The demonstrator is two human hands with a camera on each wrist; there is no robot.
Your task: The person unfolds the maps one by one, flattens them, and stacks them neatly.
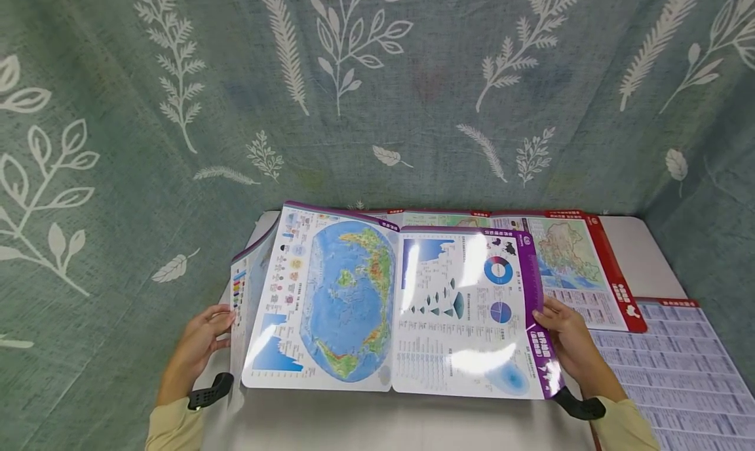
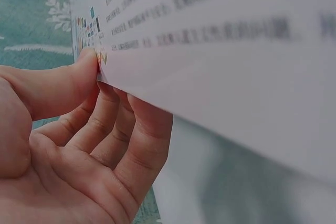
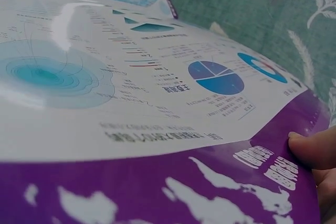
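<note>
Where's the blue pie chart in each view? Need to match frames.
Head: the blue pie chart is right of centre, on the right panel of the purple-edged map sheet, below the ring chart.
Left wrist: not in it.
Right wrist: the blue pie chart is right of centre, slightly above mid-height, left of the ring chart.
Shared landmark: green leaf-print cloth, in all three.

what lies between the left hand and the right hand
In the head view, an open purple-edged folding map spans the whole stretch from the left hand to the right hand, its oval world map and pie chart showing.
</note>
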